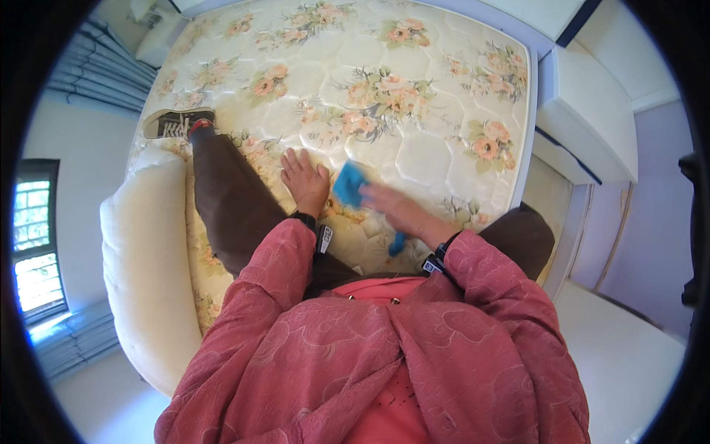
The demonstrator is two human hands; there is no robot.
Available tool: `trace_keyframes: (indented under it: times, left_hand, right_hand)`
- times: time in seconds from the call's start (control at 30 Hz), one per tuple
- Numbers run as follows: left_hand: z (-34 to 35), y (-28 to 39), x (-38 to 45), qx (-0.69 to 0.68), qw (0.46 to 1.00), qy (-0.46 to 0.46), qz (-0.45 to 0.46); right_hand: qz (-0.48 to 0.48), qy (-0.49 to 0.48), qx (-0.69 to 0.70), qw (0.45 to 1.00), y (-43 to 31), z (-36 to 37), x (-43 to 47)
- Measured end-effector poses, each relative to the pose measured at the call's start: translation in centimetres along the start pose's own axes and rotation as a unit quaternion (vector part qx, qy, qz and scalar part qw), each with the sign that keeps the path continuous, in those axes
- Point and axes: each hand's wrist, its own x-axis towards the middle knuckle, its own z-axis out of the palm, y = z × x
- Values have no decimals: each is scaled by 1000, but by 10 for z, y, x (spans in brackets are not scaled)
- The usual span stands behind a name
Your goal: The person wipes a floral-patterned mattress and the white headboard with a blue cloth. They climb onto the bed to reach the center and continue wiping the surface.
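My left hand lies palm down on the floral quilted mattress, fingers spread and holding nothing. To its right, my right hand is blurred and grips a blue handled tool. The tool's broad, squarish head shows beyond my fingertips, against the mattress, and a blue handle end sticks out below the palm. The middle of the tool is hidden under the hand, and blur leaves its exact kind unclear. Both wrists wear dark bands with small tags.
My legs are spread on the mattress, a dark laced shoe at the left. A cream padded cushion or headboard stands along the left edge. White furniture stands beyond the right edge. Grey-blue curtains and a window are at far left.
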Motion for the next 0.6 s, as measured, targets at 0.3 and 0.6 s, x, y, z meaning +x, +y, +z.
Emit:
trace_keyframes:
  times: [0.3, 0.6]
  left_hand:
    - [-30, -25, 11, -28, 976, -213, 37]
    - [-59, 5, 1, -79, 936, -336, 72]
  right_hand:
    - [344, 111, -413, 836, 57, -196, -111]
    - [171, -264, 1, 949, -24, -86, -113]
